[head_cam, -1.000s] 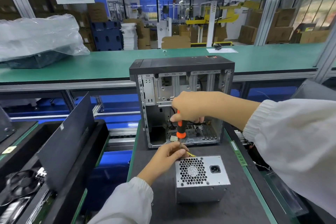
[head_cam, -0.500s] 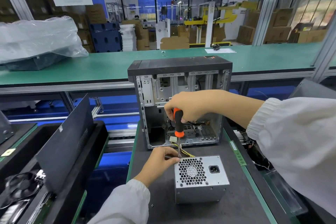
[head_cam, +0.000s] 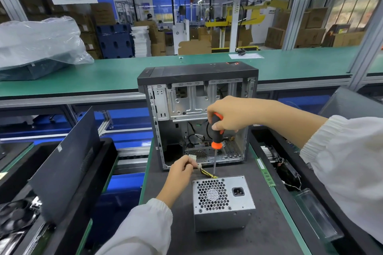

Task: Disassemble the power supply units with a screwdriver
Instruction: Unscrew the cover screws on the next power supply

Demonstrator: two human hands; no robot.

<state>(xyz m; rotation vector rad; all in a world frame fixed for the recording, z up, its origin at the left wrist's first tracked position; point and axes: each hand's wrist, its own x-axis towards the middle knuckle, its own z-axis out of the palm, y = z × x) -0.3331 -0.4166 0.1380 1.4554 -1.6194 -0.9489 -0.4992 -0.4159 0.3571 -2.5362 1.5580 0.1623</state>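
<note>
The power supply unit [head_cam: 222, 202], a dull grey metal box with a honeycomb fan grille, sits on the dark desk [head_cam: 267, 240] near its front, bare mat on both sides up to the green edge strips. The right hand [head_cam: 227, 116] has its grip wrapped round the orange-and-black screwdriver [head_cam: 216, 130], shaft upright, tip at the unit's rear top edge. The left hand [head_cam: 181, 170] pinches the white connector [head_cam: 192, 158] (yellow wires trail to the unit). The open computer case [head_cam: 196, 114] stands just behind.
</note>
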